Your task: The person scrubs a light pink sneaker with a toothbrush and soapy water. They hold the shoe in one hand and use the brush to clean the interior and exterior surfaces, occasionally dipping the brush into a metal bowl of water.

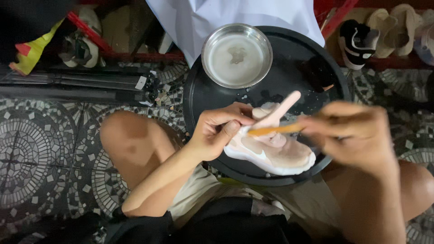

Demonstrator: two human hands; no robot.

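Sneaker (275, 156) pale pink, white-soled, wet; left hand (217, 131) grips it, right hand (357, 133) grips brush (275, 129).

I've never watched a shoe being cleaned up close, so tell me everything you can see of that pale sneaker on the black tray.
The sneaker is pale pink with a thick white sole and a white curved mark on its side. It lies on the round black tray, toe pointing right, and looks wet. The left hand grips its heel end. The right hand, blurred, holds an orange-handled brush across its top. A pale pink strip, maybe the tongue, sticks up from its opening. A steel bowl stands apart behind it.
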